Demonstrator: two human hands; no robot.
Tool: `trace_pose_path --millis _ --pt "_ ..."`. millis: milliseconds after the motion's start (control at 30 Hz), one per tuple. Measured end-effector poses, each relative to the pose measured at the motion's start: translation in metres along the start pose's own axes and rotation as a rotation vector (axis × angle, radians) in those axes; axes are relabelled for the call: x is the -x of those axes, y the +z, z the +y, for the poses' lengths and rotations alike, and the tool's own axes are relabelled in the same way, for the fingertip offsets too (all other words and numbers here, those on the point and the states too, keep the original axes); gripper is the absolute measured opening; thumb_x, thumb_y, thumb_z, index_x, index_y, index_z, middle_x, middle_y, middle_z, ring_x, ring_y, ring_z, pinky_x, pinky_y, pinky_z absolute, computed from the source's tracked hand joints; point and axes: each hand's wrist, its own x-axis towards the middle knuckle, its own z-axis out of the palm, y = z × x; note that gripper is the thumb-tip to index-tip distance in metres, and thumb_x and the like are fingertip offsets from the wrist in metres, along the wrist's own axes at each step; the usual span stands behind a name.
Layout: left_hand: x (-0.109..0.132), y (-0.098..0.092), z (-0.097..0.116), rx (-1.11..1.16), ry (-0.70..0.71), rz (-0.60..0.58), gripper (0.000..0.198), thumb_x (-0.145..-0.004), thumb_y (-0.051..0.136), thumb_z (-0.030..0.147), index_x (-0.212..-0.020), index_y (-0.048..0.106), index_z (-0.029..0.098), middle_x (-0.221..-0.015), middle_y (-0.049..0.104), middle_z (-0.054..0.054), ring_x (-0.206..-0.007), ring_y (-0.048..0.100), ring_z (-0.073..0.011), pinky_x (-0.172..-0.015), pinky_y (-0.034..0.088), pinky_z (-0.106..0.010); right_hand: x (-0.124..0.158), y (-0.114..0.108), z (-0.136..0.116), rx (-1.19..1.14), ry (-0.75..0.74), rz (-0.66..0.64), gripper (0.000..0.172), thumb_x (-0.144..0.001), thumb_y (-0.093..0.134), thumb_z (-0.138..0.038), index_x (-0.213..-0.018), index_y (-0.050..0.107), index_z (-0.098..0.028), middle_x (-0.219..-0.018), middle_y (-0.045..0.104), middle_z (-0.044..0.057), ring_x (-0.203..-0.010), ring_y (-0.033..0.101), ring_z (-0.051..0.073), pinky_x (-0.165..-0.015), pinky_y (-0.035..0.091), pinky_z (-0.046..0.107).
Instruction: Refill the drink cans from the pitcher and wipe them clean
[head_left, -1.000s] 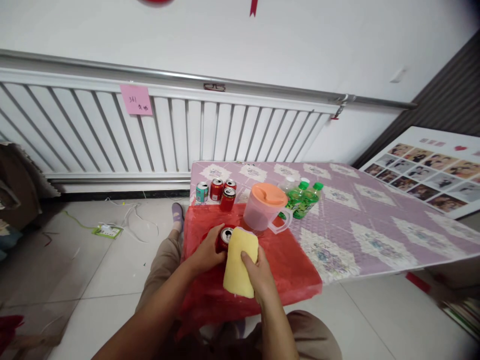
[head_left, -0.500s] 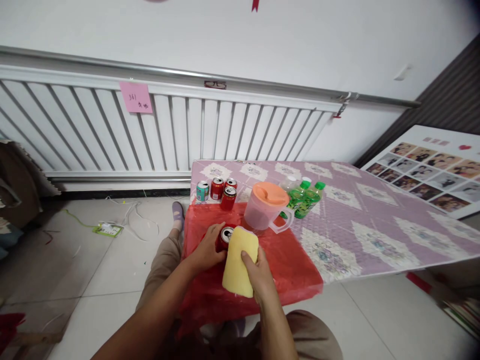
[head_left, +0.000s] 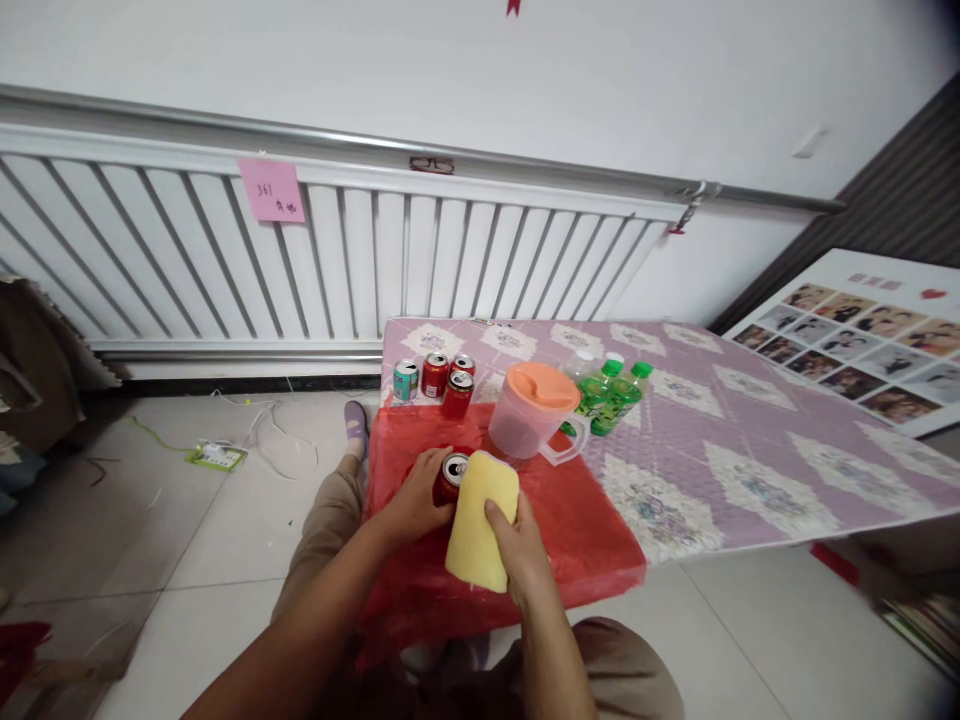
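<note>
While the left hand (head_left: 418, 498) clasps a dark red can (head_left: 450, 480), the right hand (head_left: 519, 550) grips a yellow cloth (head_left: 480, 525)

Frame left, a power strip (head_left: 220, 458) on the floor (head_left: 225, 540). Left of centre, a teal can (head_left: 406, 381) beside three red cans (head_left: 435, 377). Below centre, there's the dark red can over a red sheet (head_left: 585, 530), left hand wrapped round it, the cloth overlapping it in view! Right of that, an orange-lidded jug (head_left: 529, 412), then green bottles (head_left: 621, 400) on the floral surface (head_left: 720, 455).
</note>
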Motion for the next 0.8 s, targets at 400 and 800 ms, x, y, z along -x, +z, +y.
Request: trace_pose_path --millis 400,800 --pt "0.003 0.009 -0.004 -0.029 -0.116 0.171 0.085 -0.063 0.082 0.022 -0.140 0.045 0.019 -0.134 0.054 -0.014 -0.127 0.051 -0.0322 -0.110 0.039 -0.053 0.008 0.006 -0.010 -0.006 0.014 -0.012 0.050 -0.071 0.072 -0.046 -0.112 0.056 -0.024 -0.089 0.074 0.004 -0.073 0.070 0.025 -0.061 0.056 0.035" --pt "-0.001 0.005 -0.005 0.213 -0.080 -0.015 0.075 -0.069 0.075 0.013 -0.137 0.046 0.022 -0.138 0.057 -0.011 -0.125 0.056 -0.0263 -0.112 0.041 -0.049 0.004 -0.001 -0.002 0.058 -0.026 -0.013 0.045 -0.073 0.070 -0.045 -0.110 0.058 -0.023 -0.092 0.075 0.005 -0.078 0.071 0.026 -0.066 0.056 0.036"
